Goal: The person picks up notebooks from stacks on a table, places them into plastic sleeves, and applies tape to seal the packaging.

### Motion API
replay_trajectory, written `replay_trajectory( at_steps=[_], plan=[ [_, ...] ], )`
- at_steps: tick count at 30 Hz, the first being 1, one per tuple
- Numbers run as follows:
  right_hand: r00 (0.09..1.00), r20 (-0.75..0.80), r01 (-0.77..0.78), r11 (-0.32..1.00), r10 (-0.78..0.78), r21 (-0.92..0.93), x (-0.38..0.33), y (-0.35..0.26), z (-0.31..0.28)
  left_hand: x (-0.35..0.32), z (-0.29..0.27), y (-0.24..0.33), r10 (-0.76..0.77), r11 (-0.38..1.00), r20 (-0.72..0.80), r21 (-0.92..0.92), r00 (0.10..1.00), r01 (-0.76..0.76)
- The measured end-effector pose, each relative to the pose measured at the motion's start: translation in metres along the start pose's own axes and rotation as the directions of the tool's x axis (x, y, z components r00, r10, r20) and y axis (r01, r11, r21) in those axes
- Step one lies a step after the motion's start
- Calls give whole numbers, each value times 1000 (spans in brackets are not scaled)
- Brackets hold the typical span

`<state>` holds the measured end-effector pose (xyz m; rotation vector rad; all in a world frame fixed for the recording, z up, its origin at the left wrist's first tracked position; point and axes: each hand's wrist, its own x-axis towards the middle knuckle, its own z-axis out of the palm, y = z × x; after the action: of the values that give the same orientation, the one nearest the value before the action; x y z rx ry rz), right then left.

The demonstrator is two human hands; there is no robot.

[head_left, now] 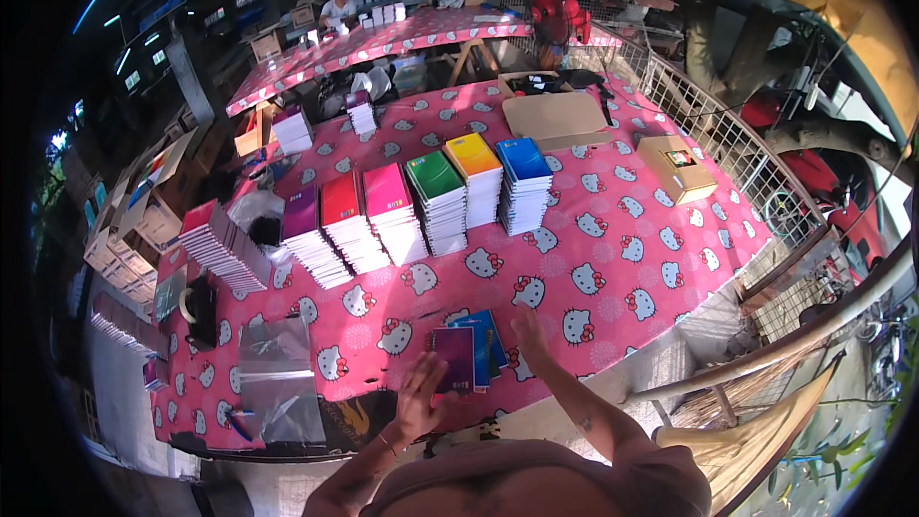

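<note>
Pink cloth (pixel 611 273) printed with white cat faces is spread over a broad worktable under a dim, open-sided roof. Near its front edge, a small purple spiral-bound notebook (pixel 458 352) is laid, partly overlapping several blue-covered notebooks (pixel 483 328). The purple cover's left side is met by the left hand (pixel 417 398), fingers extended (whether the edge is pinched cannot be told). The right hand (pixel 532 343) is held just beside the blue covers, its fingers straightened and unclosed. To the left, clear plastic sheets (pixel 278 378) are laid flat, with a black tape dispenser (pixel 199 311) set beyond them. Behind the notebooks, six tall stacks of notebooks (pixel 433 177) are lined up, topped in purple, red, pink, green, yellow and blue. Farther right, a brown cardboard box (pixel 678 170) is placed near the wire-mesh barrier (pixel 742 139). At a distant table, a seated person (pixel 338 10) can be seen.
</note>
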<state>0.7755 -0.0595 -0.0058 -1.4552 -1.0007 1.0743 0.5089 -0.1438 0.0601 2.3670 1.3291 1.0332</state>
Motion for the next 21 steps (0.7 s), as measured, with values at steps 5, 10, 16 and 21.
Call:
replay_trajectory(
  at_steps=[5,10,16,21],
  plan=[
    [876,332,-327,937,349,-121,-21,3,22,17,44,-38,-611,257,436,-681,661,686],
    [894,342,-316,949,291,18,-58,-6,88,-12,29,-59,-666,-133,601,-679,442,722],
    [470,684,-833,536,558,136,-88,-58,115,-51,-85,-54,167,986,-14,24,986,-166],
    [732,600,-590,742,324,320,-144,-64,178,-66,-149,-80,190,925,-114,-313,975,-216]
  ],
)
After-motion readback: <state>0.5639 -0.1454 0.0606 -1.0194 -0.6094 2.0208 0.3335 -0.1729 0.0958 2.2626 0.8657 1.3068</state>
